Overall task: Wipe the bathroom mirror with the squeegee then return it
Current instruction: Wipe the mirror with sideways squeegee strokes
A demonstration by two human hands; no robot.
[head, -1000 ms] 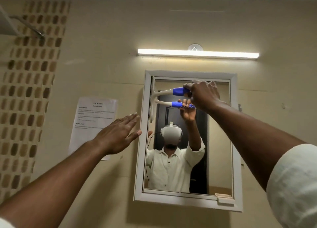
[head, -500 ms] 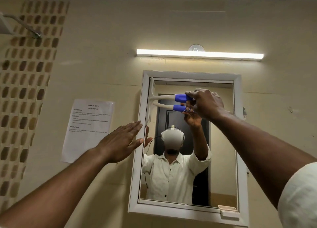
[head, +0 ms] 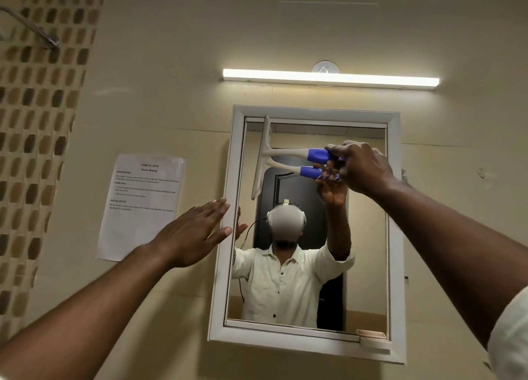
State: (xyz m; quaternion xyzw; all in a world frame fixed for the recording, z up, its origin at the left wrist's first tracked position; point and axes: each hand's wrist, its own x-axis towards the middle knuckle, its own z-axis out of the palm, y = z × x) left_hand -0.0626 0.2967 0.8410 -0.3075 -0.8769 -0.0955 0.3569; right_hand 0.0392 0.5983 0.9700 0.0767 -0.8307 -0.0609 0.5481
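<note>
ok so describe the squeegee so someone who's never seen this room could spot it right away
Find the white-framed rectangular mirror under the long glowing strip light on the beige wall. Against the glass near its upper left corner stands a pale grey T-shaped plastic squeegee, blade upright, with its blue-tipped handle gripped by the right hand. Its fainter twin just below is only the reflection.

Glossy glass mirror [head: 308, 265] w/ white frame, plastic squeegee [head: 274, 156] – blue grip, matt paper sheet [head: 141, 205]
</note>
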